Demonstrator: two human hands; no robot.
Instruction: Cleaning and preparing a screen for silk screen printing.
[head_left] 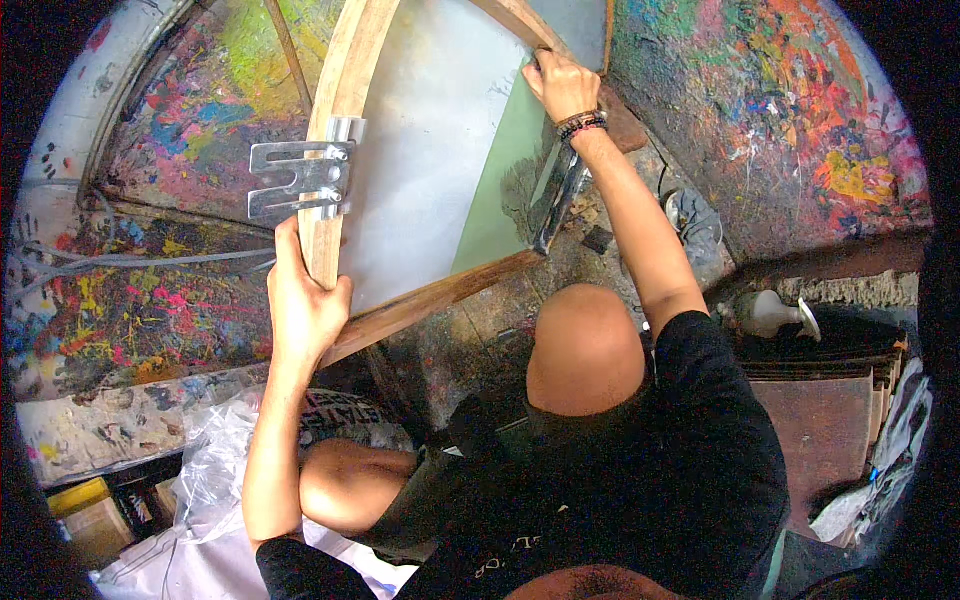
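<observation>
I hold up a wooden screen-printing frame [430, 303] by two of its sides. My left hand [308, 305] is wrapped round its lower left corner, thumb on the inner side, just below a slotted metal bracket [290, 180] fixed to the left bar. Higher up on the right, my right hand [563, 85] is closed on the frame's right bar, with beaded bracelets at the wrist. Inside the frame stretches a pale grey mesh [430, 150]. Along its right part runs a green area [490, 215] with a dark branching pattern.
Paint-splattered boards [740, 120] lie right and left of the frame. A grey cable [130, 262] crosses the left one. Clear plastic [215, 450] sits at lower left. At right are a shoe [695, 220], a white rounded object [765, 315] and stacked brown panels [815, 420].
</observation>
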